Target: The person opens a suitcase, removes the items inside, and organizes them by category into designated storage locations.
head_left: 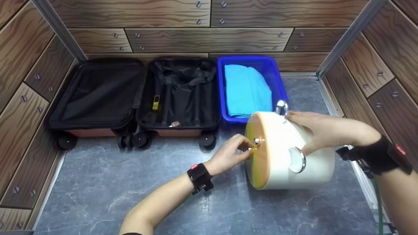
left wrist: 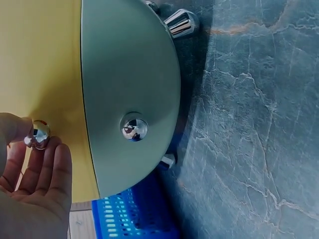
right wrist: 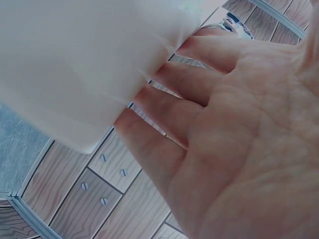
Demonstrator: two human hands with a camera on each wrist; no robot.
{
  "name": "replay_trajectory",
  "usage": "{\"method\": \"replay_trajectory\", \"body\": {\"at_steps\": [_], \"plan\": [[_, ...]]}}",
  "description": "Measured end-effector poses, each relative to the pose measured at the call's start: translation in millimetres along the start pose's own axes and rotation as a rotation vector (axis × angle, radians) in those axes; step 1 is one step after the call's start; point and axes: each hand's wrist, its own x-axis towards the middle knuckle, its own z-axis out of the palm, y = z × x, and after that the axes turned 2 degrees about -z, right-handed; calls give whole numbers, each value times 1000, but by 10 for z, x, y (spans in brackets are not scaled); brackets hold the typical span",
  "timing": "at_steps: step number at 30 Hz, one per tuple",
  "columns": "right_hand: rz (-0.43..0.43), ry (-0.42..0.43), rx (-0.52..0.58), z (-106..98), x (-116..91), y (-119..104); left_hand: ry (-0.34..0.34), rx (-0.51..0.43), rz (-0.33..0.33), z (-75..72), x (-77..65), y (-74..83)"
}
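Observation:
A rounded cream-white cabinet [head_left: 313, 166] is tipped, with its two-panel front facing left. The yellow panel [left wrist: 55, 59] and green panel [left wrist: 134, 69] each bear a round chrome knob. My left hand [head_left: 230, 155] pinches the knob [left wrist: 38, 135] on the yellow panel between thumb and fingers. The green panel's knob [left wrist: 133, 127] is untouched. My right hand [head_left: 336, 132] rests on the cabinet's side, its fairly straight fingers [right wrist: 164, 107] pressing on the white surface. Chrome fittings [head_left: 281, 109] stick out near the right fingertips and thumb.
Behind the hands, an open black-lined suitcase [head_left: 98, 94] lies on the grey floor [head_left: 114, 195]. A small yellow-and-black object [head_left: 156, 102] lies in its right half. Beside it stands a blue basket [head_left: 235, 119] with folded light-blue cloth [head_left: 246, 89]. Wood-patterned walls [head_left: 209, 39] enclose the area.

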Motion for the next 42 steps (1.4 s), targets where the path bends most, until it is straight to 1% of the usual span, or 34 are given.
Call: {"method": "replay_trajectory", "body": {"at_steps": [4,8,12,17,20,23,27,31,34,36,38,40,42], "plan": [[-2,0,1,2,0,2,5,4,10,-43,-25,-19],[7,-4,6,0,-6,-3,21,42,35,-123,-82,-56],[17,-1,13,2,-14,-7,41,71,67,-240,-177,-100],[5,3,11,-3,-6,-13,74,71,85,-416,-336,-148],[2,1,13,-6,-3,-15,87,61,70,-516,-432,-168],[-3,1,10,-3,4,-13,97,55,39,-601,-511,-186],[-14,8,8,-1,7,-7,103,47,6,-679,-571,-207],[-12,10,13,9,4,-5,77,55,3,-730,-583,-231],[-9,8,20,11,4,-11,49,72,2,-830,-560,-239],[-11,10,19,10,4,-13,45,103,-10,-948,-522,-235],[-18,12,16,9,6,-11,61,153,-27,-1104,-459,-238],[-18,13,13,10,6,-8,93,244,-46,-1286,-376,-267],[-18,12,8,12,8,-5,126,350,-81,-1484,-287,-321]]}}
